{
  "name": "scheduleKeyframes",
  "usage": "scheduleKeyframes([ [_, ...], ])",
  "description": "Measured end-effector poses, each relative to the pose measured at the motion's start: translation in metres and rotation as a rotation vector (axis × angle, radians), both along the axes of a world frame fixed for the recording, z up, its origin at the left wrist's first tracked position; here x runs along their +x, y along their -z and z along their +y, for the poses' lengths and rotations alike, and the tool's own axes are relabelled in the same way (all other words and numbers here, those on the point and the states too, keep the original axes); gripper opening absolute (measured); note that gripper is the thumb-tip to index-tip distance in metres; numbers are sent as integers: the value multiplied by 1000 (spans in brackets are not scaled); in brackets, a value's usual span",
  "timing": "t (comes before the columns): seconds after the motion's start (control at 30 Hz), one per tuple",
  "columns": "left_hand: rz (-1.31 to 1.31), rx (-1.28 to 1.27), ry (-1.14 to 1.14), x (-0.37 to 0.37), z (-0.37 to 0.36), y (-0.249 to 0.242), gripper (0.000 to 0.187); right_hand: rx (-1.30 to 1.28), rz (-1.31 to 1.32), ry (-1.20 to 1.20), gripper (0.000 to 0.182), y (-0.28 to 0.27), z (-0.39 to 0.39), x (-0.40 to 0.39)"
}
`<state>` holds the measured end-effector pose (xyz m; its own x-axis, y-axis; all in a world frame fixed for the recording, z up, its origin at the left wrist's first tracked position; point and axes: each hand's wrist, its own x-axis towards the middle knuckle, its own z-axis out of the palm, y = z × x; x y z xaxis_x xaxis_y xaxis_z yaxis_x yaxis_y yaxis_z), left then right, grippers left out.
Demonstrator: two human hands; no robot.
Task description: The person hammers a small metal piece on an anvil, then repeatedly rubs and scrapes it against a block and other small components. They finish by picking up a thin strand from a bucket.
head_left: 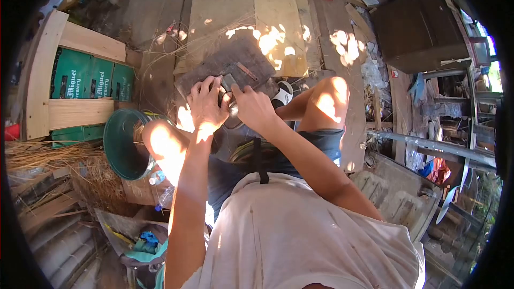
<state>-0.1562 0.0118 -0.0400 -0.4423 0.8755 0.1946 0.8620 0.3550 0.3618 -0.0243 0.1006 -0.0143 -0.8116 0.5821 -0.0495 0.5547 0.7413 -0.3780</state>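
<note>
My left hand [206, 103] lies over a dark board [214, 64], its fingers curled down at the board's near edge. What it grips is mostly hidden beneath the fingers. My right hand [256, 109] is closed, with its fingertips against a small grey-green block [228, 81] between the two hands. A shiny spot shows below the fingertips, too small to make out. Just beyond the hands, a thin reddish-brown strip [247, 71] rests on the board.
Right of the board stand a bottle of yellowish liquid [292, 63] and a white-and-black object [284, 93]. A green bucket [126, 144] is by my left knee, near green crates [80, 75] in a wooden frame. A dark cabinet [420, 27] stands at right.
</note>
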Motion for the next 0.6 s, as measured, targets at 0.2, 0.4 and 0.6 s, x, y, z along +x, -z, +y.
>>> scheduleKeyframes([
  [0.2,9,-31,-10,-1,4,-2,56,17,51,-8,29,-7,3,1],
  [0.4,22,-71,5,-2,5,-1,61,42,108,-33,30,6,18,-19],
  [0.6,29,-69,2,-1,4,1,63,10,81,-41,31,0,12,-7],
])
